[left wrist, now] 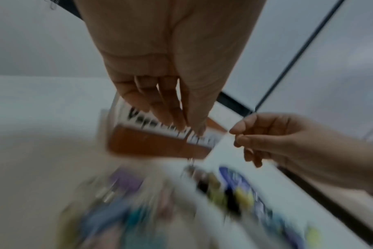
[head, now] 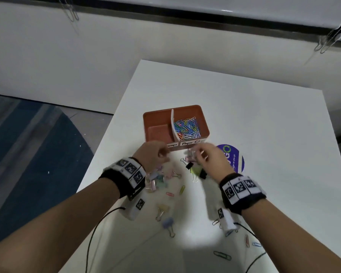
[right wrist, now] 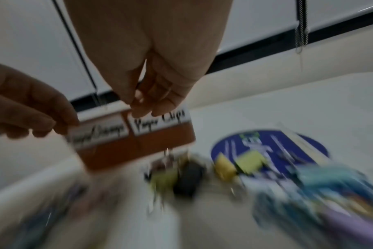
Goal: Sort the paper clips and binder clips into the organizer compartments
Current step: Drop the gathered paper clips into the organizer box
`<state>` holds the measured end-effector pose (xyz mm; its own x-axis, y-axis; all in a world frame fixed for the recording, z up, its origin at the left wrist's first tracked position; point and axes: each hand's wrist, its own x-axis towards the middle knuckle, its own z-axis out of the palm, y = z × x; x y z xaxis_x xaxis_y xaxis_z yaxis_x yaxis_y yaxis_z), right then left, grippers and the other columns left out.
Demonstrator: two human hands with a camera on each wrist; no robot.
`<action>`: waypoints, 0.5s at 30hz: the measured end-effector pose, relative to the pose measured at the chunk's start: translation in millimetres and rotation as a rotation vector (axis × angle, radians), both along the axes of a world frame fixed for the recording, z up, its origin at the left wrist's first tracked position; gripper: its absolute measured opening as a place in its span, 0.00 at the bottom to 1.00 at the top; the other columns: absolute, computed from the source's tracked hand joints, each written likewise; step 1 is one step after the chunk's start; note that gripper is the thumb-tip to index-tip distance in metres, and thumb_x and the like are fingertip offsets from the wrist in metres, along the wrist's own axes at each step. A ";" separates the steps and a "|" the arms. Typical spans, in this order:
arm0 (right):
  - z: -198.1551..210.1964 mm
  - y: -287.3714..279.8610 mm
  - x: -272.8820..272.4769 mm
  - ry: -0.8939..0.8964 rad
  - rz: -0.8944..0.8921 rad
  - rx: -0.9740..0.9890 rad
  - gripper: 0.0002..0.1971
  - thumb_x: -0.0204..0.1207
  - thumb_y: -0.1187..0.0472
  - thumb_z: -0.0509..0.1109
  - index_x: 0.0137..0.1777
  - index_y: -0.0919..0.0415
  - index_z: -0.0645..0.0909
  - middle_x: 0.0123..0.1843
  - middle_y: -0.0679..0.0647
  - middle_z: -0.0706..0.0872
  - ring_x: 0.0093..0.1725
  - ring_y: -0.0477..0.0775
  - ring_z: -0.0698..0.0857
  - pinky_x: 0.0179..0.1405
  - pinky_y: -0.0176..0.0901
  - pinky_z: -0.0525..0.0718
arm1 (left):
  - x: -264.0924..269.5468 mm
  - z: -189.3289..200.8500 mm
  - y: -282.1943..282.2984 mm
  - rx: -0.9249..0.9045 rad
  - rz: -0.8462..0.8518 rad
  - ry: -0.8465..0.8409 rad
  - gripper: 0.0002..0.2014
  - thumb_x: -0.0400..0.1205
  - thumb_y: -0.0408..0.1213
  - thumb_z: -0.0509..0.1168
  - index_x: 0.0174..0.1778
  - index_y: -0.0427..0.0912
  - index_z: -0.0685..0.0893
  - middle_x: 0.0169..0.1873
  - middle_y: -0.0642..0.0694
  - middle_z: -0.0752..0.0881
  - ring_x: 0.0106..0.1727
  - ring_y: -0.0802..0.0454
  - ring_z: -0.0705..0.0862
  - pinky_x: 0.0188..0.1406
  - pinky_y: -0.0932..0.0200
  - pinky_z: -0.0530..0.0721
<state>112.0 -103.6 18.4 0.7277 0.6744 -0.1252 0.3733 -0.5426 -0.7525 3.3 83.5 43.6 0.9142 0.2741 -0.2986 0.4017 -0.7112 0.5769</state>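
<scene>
Both hands' fingers [left wrist: 168, 107] loosely curled, hold unclear, head view alone shows paper clips [head: 186, 128] filling organizer's [head: 158, 123] right compartment

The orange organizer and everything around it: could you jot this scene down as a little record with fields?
Organizer: orange tray, white divider, two labelled compartments
Right compartment: heap of coloured paper clips
Left compartment: looks empty
Table: binder clips and stray paper clips loose in front of the tray
Left hand: near the tray's front, contents unclear
Right hand: fingertips pinched, contents too blurred to tell
Other: blue round sticker
</scene>
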 end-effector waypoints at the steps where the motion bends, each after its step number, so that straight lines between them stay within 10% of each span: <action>1: -9.9 -6.1 -9.4 0.027 0.064 -0.052 0.08 0.80 0.62 0.64 0.52 0.53 0.85 0.50 0.46 0.86 0.42 0.35 0.83 0.45 0.25 0.79 | -9.7 -8.9 -3.3 0.010 -0.027 0.065 0.10 0.76 0.41 0.71 0.51 0.43 0.85 0.48 0.47 0.87 0.47 0.51 0.83 0.52 0.60 0.80; 7: -58.0 -14.7 -46.2 0.028 0.357 -0.336 0.16 0.74 0.65 0.66 0.60 0.52 0.84 0.60 0.52 0.82 0.59 0.53 0.83 0.58 0.44 0.81 | -40.1 -60.7 -33.6 0.160 -0.254 0.316 0.16 0.74 0.54 0.69 0.54 0.52 0.85 0.56 0.49 0.82 0.60 0.49 0.79 0.61 0.50 0.79; 15: -76.8 -6.6 -53.7 0.026 0.292 -0.460 0.05 0.76 0.58 0.69 0.48 0.56 0.85 0.53 0.56 0.80 0.52 0.60 0.82 0.52 0.47 0.82 | -43.9 -78.8 -50.4 0.364 -0.330 0.319 0.13 0.77 0.52 0.65 0.54 0.55 0.86 0.57 0.48 0.80 0.62 0.43 0.77 0.59 0.51 0.73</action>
<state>58.3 -110.1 -58.4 0.5108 0.7193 -0.4707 0.5421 -0.6945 -0.4731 -40.6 33.1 -35.2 0.8490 0.1262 -0.5132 0.2387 -0.9579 0.1593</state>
